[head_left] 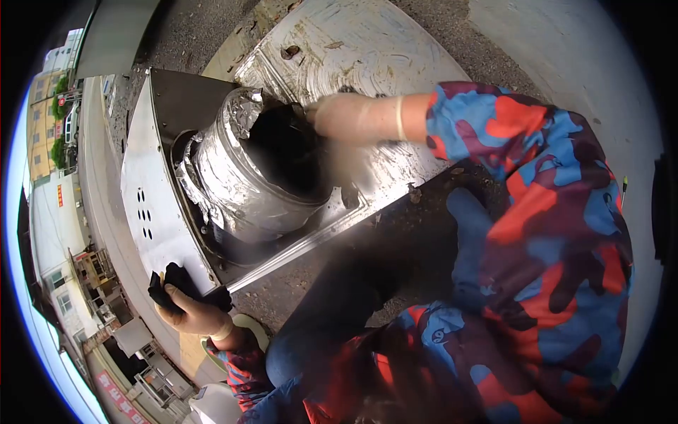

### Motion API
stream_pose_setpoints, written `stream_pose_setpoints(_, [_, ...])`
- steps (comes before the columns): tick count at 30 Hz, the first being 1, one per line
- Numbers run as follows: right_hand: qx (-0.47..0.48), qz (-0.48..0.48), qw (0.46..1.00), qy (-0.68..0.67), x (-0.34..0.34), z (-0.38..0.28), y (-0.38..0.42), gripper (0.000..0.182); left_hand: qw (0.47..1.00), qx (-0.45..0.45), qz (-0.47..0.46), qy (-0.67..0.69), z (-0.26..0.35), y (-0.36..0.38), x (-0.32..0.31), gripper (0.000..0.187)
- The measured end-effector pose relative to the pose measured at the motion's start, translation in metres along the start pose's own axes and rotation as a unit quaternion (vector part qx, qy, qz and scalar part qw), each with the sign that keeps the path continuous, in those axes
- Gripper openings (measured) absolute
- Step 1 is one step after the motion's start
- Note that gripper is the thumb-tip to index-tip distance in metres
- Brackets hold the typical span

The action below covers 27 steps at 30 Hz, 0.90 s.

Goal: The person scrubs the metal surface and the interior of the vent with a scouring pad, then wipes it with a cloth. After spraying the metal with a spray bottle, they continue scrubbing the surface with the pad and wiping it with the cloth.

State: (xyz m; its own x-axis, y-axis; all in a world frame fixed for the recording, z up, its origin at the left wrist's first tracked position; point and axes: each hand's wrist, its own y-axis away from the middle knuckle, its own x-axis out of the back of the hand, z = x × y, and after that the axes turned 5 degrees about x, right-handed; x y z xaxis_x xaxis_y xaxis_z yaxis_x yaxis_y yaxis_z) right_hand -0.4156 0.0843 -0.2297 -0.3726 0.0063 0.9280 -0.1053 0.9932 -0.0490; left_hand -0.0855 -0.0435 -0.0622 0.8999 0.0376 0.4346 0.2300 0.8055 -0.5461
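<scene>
My left hand (194, 314) grips a crumpled black cloth (185, 281) at the lower corner of a metal housing (159, 201). A wide round duct (236, 177), wrapped in shiny, wrinkled foil, stands in that housing. Its torn foil edge surrounds a dark opening. Smeared by motion, my right hand (340, 119) is at the far side of this opening, beside the rim. The fingers of that hand are too blurred to read, and whether they hold anything does not show.
A scuffed, dirty metal sheet (381, 49) extends behind the duct, with a bent metal edge (311, 240) along its near side. My bent knee (318, 304) is close below. A pale wall (565, 56) rises at the right; a street with buildings (53, 247) lies left.
</scene>
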Motion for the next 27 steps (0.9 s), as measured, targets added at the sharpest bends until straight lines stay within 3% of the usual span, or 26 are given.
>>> stream_pose_setpoints(1, [-0.044, 0.057, 0.997, -0.032, 0.002, 0.015, -0.021, 0.026, 1.0, 0.008, -0.007, 0.024, 0.001, 0.0, -0.001, 0.026])
stream_pose_setpoints(2, [-0.045, 0.183, 0.98, -0.058, -0.021, 0.048, -0.05, 0.024, 1.0, 0.006, 0.004, 0.021, -0.002, -0.001, 0.0, 0.025])
stream_pose_setpoints(3, [-0.065, 0.035, 0.996, 0.045, -0.006, 0.063, -0.076, 0.021, 1.0, 0.005, 0.002, 0.02, -0.002, 0.0, 0.001, 0.025])
stream_pose_setpoints(4, [-0.096, 0.028, 0.993, 0.055, 0.01, 0.062, -0.085, 0.023, 1.0, 0.003, 0.001, 0.02, -0.001, -0.001, 0.0, 0.024])
stream_pose_setpoints(6, [-0.015, -0.053, 0.994, 0.095, 0.011, 0.067, -0.101, 0.024, 0.999, -0.03, -0.011, 0.01, -0.001, -0.002, 0.0, 0.023])
stream_pose_setpoints(7, [-0.014, -0.051, 0.994, 0.096, 0.007, 0.059, -0.099, 0.024, 0.999, -0.041, -0.011, -0.018, 0.0, -0.004, 0.003, 0.023])
stream_pose_setpoints(9, [-0.073, 0.052, 0.993, -0.082, -0.014, 0.042, -0.077, 0.026, 0.998, -0.049, -0.014, -0.038, 0.0, -0.002, 0.002, 0.023])
stream_pose_setpoints(12, [-0.093, -0.006, 0.98, -0.177, 0.012, 0.003, -0.009, 0.036, 1.0, 0.003, -0.012, 0.019, 0.006, 0.0, -0.003, 0.023])
stream_pose_setpoints(14, [0.057, -0.086, 0.994, 0.044, 0.014, -0.017, 0.021, 0.031, 1.0, -0.003, 0.007, -0.015, 0.005, -0.001, -0.002, 0.024])
stream_pose_setpoints(15, [0.057, -0.09, 0.993, 0.044, 0.011, -0.013, 0.022, 0.031, 1.0, -0.004, 0.007, -0.028, 0.002, 0.0, 0.001, 0.026])
stream_pose_setpoints(17, [0.047, 0.003, 0.998, 0.035, -0.005, -0.002, 0.02, 0.029, 1.0, -0.001, 0.016, 0.017, -0.003, 0.002, -0.001, 0.026])
stream_pose_setpoints(19, [-0.049, -0.161, 0.985, 0.046, 0.015, 0.017, -0.023, 0.04, 1.0, -0.004, 0.026, -0.011, -0.003, 0.001, 0.0, 0.026])
stream_pose_setpoints(20, [-0.044, 0.028, 0.998, 0.022, 0.008, 0.039, -0.037, 0.037, 0.998, -0.011, 0.029, -0.05, -0.003, 0.0, 0.001, 0.026])
stream_pose_setpoints(21, [-0.059, -0.063, 0.992, 0.091, 0.009, 0.067, -0.072, 0.034, 1.0, 0.001, 0.024, 0.001, -0.001, 0.0, -0.002, 0.025])
stream_pose_setpoints(23, [-0.094, 0.066, 0.975, 0.192, 0.007, 0.11, -0.099, 0.031, 0.999, -0.006, 0.021, 0.026, -0.004, -0.001, -0.001, 0.024])
stream_pose_setpoints(24, [-0.088, 0.063, 0.977, 0.186, 0.004, 0.102, -0.1, 0.031, 0.999, -0.005, 0.016, 0.032, -0.005, 0.0, 0.0, 0.024])
stream_pose_setpoints(26, [-0.204, 0.005, 0.973, 0.11, 0.01, 0.098, -0.098, 0.035, 1.0, -0.016, 0.009, 0.025, -0.003, 0.0, -0.001, 0.023])
stream_pose_setpoints(27, [-0.171, -0.029, 0.978, 0.113, 0.016, 0.078, -0.082, 0.037, 0.999, -0.007, 0.02, 0.044, -0.003, 0.0, -0.003, 0.023])
